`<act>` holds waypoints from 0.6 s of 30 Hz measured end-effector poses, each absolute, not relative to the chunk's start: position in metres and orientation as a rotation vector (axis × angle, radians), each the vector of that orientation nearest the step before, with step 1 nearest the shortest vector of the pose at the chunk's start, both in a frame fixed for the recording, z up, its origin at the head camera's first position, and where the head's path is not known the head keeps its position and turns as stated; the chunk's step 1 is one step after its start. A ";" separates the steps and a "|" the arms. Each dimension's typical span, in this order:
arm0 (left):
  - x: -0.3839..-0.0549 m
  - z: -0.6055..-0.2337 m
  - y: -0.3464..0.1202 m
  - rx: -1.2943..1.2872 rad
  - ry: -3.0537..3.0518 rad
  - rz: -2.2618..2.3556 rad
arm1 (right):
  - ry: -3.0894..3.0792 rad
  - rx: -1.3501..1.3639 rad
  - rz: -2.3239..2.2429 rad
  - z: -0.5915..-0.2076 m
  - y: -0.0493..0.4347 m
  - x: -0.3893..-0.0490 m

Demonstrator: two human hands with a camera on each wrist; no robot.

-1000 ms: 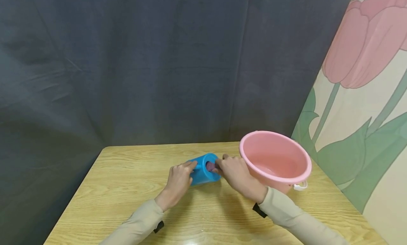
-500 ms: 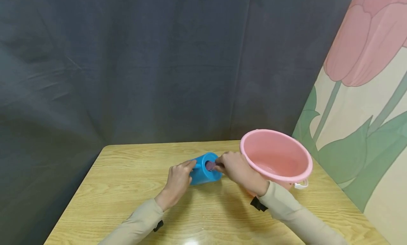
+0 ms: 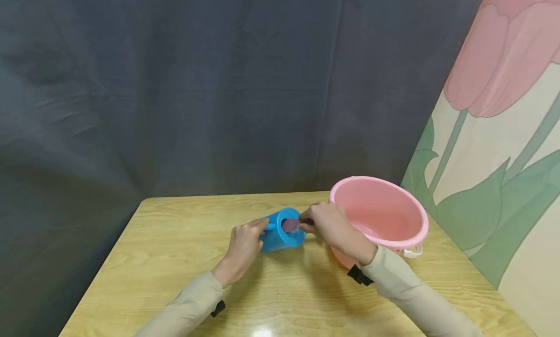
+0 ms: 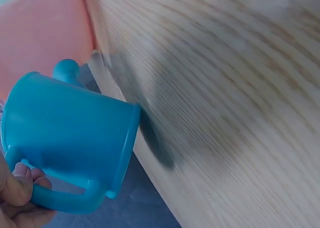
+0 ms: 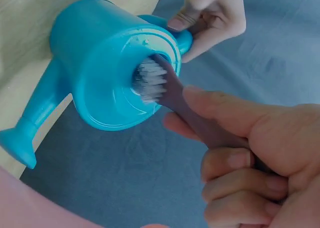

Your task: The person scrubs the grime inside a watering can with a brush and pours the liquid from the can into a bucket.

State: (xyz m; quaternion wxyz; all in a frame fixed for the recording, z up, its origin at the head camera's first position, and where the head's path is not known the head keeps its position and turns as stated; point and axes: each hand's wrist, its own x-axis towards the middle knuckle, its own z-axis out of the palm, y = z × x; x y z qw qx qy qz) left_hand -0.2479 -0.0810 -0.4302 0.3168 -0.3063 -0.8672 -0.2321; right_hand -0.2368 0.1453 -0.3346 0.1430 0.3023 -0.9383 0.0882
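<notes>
A blue watering can (image 3: 277, 237) is held tilted above the table, its top opening turned toward the right hand. My left hand (image 3: 245, 244) grips its handle (image 4: 70, 200), fingers curled round it. The spout (image 5: 42, 103) with its flared end shows in the right wrist view. My right hand (image 3: 330, 225) holds a purple-handled brush (image 5: 192, 113) with white bristles (image 5: 150, 80). The brush head lies at the can's round opening, partly inside it. Water drops wet the can's top near the opening.
A pink bucket (image 3: 422, 230) with a white handle end (image 3: 412, 253) stands on the wooden table (image 3: 175, 259) at the right, close behind the right hand. A dark curtain (image 3: 218, 84) hangs at the back, and a wall with painted tulips (image 3: 490, 60) rises on the right.
The right hand has shifted slightly up and right, and the brush has drawn a little out of the opening. The left hand and watering can have hardly moved.
</notes>
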 end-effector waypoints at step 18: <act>-0.254 -0.430 -0.086 -0.800 -2.279 -0.618 | -2.752 0.872 0.298 -0.326 0.143 -0.234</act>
